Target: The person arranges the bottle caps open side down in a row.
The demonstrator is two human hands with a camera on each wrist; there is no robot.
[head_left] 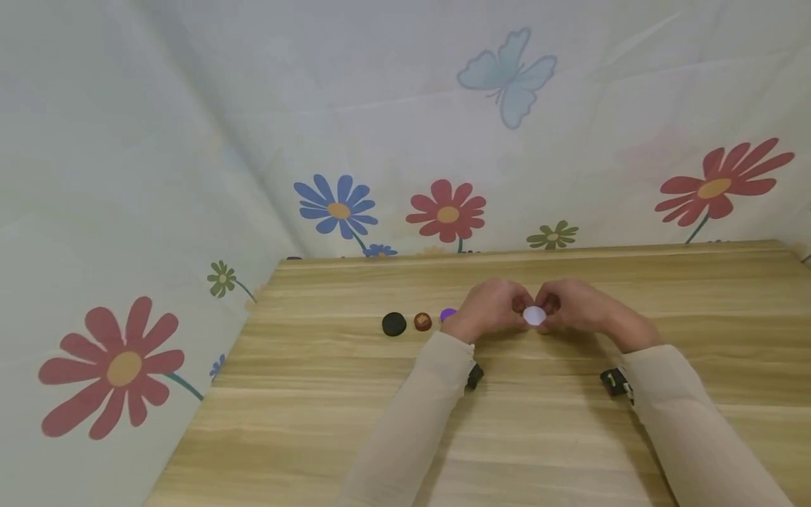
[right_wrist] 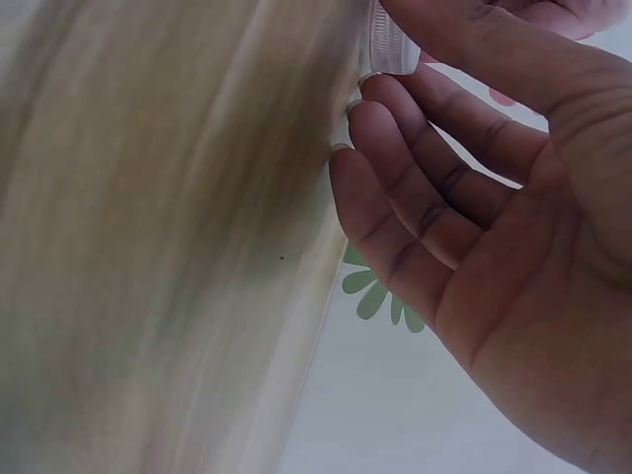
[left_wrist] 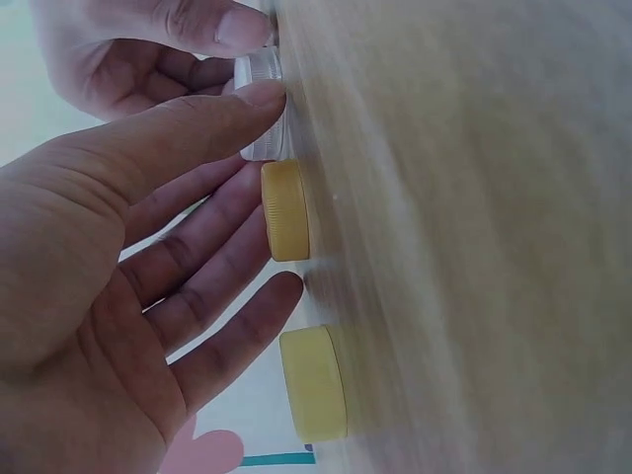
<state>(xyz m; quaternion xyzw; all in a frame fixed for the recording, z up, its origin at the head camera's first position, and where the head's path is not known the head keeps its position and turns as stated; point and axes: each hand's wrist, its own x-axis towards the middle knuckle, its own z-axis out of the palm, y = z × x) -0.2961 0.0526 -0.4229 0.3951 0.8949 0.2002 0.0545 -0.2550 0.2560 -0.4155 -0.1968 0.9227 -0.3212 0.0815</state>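
Note:
A white bottle cap [head_left: 535,315] with ridged sides is on the table, between both hands. My left hand [head_left: 494,306] pinches it from the left, its thumb on the near side in the left wrist view. From the other side my right hand [head_left: 573,306] also pinches the cap, thumb and index finger at its edge, the other fingers loosely bent in the right wrist view. Beside the left fingers stand an orange-yellow cap [left_wrist: 286,210] and, farther along, a paler yellow cap [left_wrist: 314,385]. The left hand hides both of these in the head view.
Left of the hands, a black round cap [head_left: 394,324], a red-brown cap [head_left: 422,322] and a partly covered purple cap [head_left: 448,315] continue the row on the wooden table [head_left: 304,436]. A flower-printed cloth [head_left: 380,127] hangs behind the table's far edge.

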